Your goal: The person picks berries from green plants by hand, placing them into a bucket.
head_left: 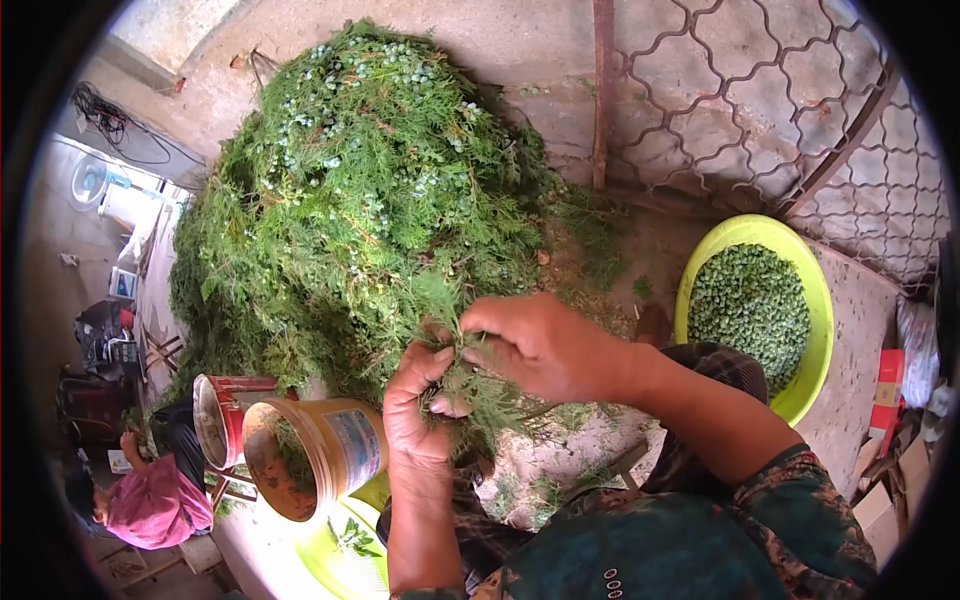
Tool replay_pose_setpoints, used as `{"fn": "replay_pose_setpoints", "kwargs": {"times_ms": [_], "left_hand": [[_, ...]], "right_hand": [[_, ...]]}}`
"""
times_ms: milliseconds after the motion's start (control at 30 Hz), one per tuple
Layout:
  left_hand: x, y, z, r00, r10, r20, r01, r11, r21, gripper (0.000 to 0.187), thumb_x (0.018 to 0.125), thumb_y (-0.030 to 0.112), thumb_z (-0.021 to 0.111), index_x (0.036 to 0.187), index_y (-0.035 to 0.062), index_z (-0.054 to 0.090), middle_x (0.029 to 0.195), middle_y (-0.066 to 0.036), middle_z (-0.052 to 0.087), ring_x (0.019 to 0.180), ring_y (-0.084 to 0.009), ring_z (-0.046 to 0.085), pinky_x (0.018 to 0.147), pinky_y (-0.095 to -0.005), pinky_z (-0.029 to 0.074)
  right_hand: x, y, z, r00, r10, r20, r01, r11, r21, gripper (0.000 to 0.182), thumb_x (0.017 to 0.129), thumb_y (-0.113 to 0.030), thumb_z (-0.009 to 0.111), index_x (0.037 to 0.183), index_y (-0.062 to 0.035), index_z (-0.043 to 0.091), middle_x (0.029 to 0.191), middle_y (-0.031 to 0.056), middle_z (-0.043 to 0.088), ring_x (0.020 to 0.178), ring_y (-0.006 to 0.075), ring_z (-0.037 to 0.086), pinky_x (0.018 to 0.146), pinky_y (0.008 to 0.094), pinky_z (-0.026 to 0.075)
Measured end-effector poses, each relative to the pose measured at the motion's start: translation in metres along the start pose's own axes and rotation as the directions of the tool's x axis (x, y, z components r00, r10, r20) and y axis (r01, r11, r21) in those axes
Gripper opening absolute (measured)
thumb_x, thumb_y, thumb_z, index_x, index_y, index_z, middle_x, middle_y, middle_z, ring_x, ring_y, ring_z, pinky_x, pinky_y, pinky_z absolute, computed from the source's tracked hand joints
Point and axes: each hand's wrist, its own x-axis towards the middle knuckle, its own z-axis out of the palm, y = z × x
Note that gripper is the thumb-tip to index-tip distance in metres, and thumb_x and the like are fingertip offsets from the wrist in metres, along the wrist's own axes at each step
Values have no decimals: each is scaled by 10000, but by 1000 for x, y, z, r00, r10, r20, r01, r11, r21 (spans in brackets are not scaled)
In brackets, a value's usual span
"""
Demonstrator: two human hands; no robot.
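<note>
A feathery green conifer sprig [487, 402] is between my two hands in front of my lap. My left hand [414, 408] is closed around its lower stems, thumb pressed against the fingers. From the right, my right hand [545, 345] pinches the same sprig near its top, fingertips close to the left thumb. Whether a cone sits between those fingertips is hidden. Just beyond my hands rises a large heap of conifer branches [360, 190], dotted with small blue-green cones.
A yellow-green basin [690, 290] of picked green cones stands at right. At left are a tan bucket [322, 455], a red bucket [238, 405] and a lime basin [325, 560] with a leafy sprig. A person in pink [160, 505] sits far left. Wire mesh [740, 95] lines the back right.
</note>
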Motion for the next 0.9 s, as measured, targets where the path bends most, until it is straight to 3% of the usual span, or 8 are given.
{"fn": "replay_pose_setpoints", "kwargs": {"times_ms": [100, 200, 533, 667, 733, 800, 833, 900], "left_hand": [[9, 25, -26, 991, 80, 104, -60, 981, -185, 279, 741, 62, 618, 1010, 65, 544, 658, 43, 466, 390, -36, 313, 324, -186, 252], [18, 51, -58, 896, 176, 409, 89, 830, -551, 225, 827, 80, 534, 1045, 38, 496, 667, 1, 421, 410, -53, 310, 371, -204, 256], [32, 41, -58, 860, 196, 471, 230, 675, -701, 108, 784, 52, 460, 718, 67, 374, 648, -23, 412, 406, -84, 327, 416, -245, 257], [27, 44, -57, 850, 194, 490, 252, 666, -702, 125, 802, 47, 464, 715, 67, 376, 648, -25, 410, 402, -88, 346, 401, -249, 257], [26, 44, -58, 849, 205, 487, 248, 660, -709, 127, 802, 50, 470, 715, 67, 378, 654, -24, 410, 405, -86, 340, 411, -250, 257], [26, 45, -61, 843, 203, 499, 257, 663, -703, 123, 795, 47, 473, 716, 65, 380, 657, -24, 408, 407, -85, 336, 417, -249, 255], [27, 46, -60, 835, 206, 511, 260, 670, -695, 119, 789, 45, 475, 717, 64, 382, 659, -24, 405, 409, -85, 331, 424, -249, 252], [25, 46, -58, 834, 213, 510, 262, 660, -704, 115, 784, 46, 477, 717, 64, 384, 660, -24, 402, 410, -84, 324, 429, -247, 250]], "right_hand": [[-1, -23, -30, 825, 429, 369, -565, 637, 524, 161, 887, -184, 522, 901, -24, 531, 660, 37, 499, 480, 114, 460, 430, 263, 350], [-15, -19, -49, 791, 367, 490, -558, 101, 824, 170, 877, -208, 543, 881, -39, 540, 687, 1, 494, 456, 24, 396, 378, 178, 258], [-50, -28, -140, 966, 216, -142, 70, 311, 948, 239, 960, -202, 408, 1063, -3, 493, 828, 65, 493, 460, 17, 406, 327, 174, 325], [-140, -19, -191, 501, 392, -772, -321, 912, 255, 218, 933, -253, 462, 910, -38, 494, 717, 37, 461, 463, 34, 380, 346, 199, 286], [-229, 47, -226, 306, 370, -877, -888, 443, -123, 299, 869, -311, 543, 998, -41, 552, 755, 109, 592, 585, 171, 568, 464, 293, 429], [-378, 133, -240, 483, 619, -619, -709, -138, -691, 601, 714, -240, 704, 1254, -98, 482, 1040, 235, 602, 1075, 358, 540, 887, 414, 433], [-307, 58, -194, 269, 756, -596, -745, -229, -627, 601, 650, -188, 739, 1197, -56, 527, 1032, 228, 605, 1054, 353, 549, 905, 424, 421], [-311, 69, -197, 397, 680, -617, -877, 84, -473, 442, 696, -184, 679, 1090, -8, 587, 1016, 207, 615, 992, 333, 580, 870, 390, 443]]}}
